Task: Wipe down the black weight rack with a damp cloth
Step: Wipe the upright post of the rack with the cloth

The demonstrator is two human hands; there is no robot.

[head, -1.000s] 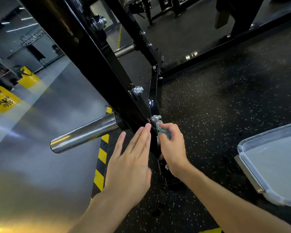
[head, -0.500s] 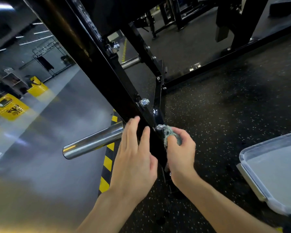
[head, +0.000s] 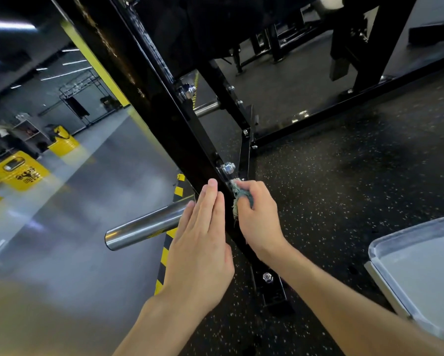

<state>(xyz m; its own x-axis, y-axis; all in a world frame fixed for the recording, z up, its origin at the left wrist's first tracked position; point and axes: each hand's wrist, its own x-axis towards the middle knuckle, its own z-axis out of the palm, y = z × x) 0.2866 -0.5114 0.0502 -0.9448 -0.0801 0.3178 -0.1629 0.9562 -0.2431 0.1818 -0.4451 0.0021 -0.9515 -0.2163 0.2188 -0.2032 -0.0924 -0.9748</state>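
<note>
The black weight rack runs as a thick slanted post from the top left down to a bolted foot near the bottom centre. A chrome peg sticks out of it to the left. My right hand grips a small blue-grey cloth and presses it against the post's right edge, just below a shiny bolt. With straight fingers, my left hand rests flat on the post's left face, beside the peg.
A grey plastic bin lid lies on the speckled rubber floor at the right. A black floor beam and other rack frames stand behind. Yellow-black hazard tape edges the mat; yellow bins stand far left.
My right hand and the cloth have slid a little up the post toward the bolt. My left hand has moved up with it, fingers now together. The camera has tilted upward.
</note>
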